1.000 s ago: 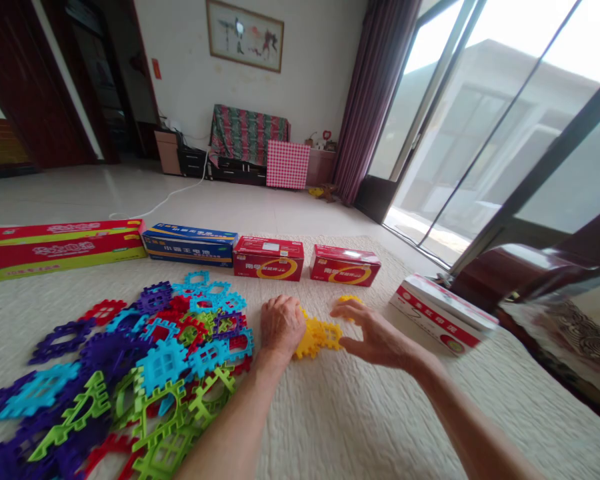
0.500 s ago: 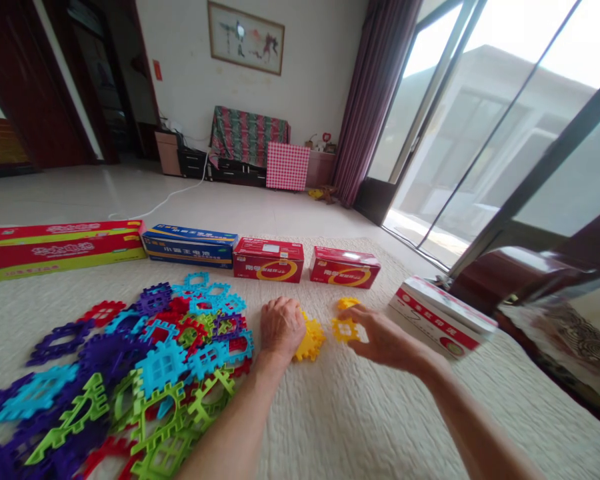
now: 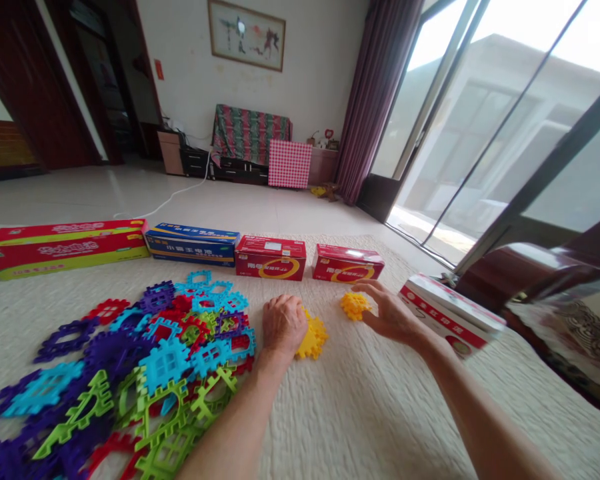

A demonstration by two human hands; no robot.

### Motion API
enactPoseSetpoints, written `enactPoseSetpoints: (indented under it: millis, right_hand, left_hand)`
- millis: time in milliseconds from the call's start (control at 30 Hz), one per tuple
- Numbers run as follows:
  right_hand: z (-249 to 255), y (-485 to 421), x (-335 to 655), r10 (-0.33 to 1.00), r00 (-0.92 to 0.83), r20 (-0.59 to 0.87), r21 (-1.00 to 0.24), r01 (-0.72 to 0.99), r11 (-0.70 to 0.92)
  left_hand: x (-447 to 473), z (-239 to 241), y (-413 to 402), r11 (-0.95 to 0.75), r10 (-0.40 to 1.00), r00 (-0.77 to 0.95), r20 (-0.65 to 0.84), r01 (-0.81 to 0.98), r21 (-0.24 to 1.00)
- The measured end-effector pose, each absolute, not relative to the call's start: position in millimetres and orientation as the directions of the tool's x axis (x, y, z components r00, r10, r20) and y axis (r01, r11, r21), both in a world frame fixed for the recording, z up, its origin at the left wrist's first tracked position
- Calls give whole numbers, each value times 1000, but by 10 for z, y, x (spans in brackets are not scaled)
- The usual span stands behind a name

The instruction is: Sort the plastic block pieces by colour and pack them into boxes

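Observation:
My left hand (image 3: pixel 283 325) is closed over yellow interlocking building pieces (image 3: pixel 312 337), which stick out from under its right side on the mat. Just right of them lies a small stack of yellow toothed pieces (image 3: pixel 354 306). Beside that stack my right hand (image 3: pixel 387 312) is open, thumb and fingers apart, its fingertips close to the pieces; I cannot tell whether they touch. Left of my left hand spreads a loose heap of interlocking pieces: light-blue window pieces (image 3: pixel 165 366), green ones (image 3: pixel 165 413), purple ones (image 3: pixel 115 353) and red ones (image 3: pixel 114 455).
Along the mat's (image 3: pixel 380 413) far side stand a long red-and-yellow box (image 3: pixel 70 248), a blue box (image 3: pixel 193 245) and two red boxes (image 3: pixel 271 259). A white-and-red box (image 3: pixel 447 313) sits at the right, near dark red furniture (image 3: pixel 510 267).
My right hand has moved slightly right and back, and its fingers have come off a yellow window piece, now at the small yellow stack. My left hand stays over its pieces.

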State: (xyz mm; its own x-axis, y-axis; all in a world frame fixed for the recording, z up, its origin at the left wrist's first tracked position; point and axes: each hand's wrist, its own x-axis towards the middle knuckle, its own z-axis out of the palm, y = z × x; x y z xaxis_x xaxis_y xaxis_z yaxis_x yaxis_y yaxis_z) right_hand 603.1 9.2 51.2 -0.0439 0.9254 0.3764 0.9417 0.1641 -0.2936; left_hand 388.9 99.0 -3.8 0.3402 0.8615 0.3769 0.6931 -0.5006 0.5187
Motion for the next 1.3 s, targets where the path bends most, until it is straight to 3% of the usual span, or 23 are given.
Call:
enactPoseSetpoints:
  millis: [200,433,500,700,867,967,1200,1300]
  right_hand:
    - [525,-12,5365,931,-226,288,-445,829,339]
    - [399,10,4914,958,-156,242,-280,934,223]
    - [368,19,4882,959,-118,257,-273,943,190]
    - [432,52,5155,937,-83,339,-411,883,226]
    - [531,90,5723,864,233,447,-423,906,-26]
    - [502,116,5940,828,345,441,-408,899,-158]
    - [330,177,6031,850,352,391,-329,916,-228]
    - [340,163,6011,828,317,462,-288,937,-198]
  left_hand:
    - [3861,18,1020,-354,929,148,340,626,695]
    - [3863,34,1074,-234,967,31,251,486,842]
    - [3871,40,1070,-217,971,19,237,480,850]
    - [3879,31,1051,-247,964,51,261,532,810]
    - [3880,0,1052,-280,954,71,292,563,778]
    - [3878,-10,1052,-292,950,82,300,570,768]
    - [3877,-15,1051,-295,950,76,302,528,796]
    - [3876,1,1048,-275,957,52,286,486,830]
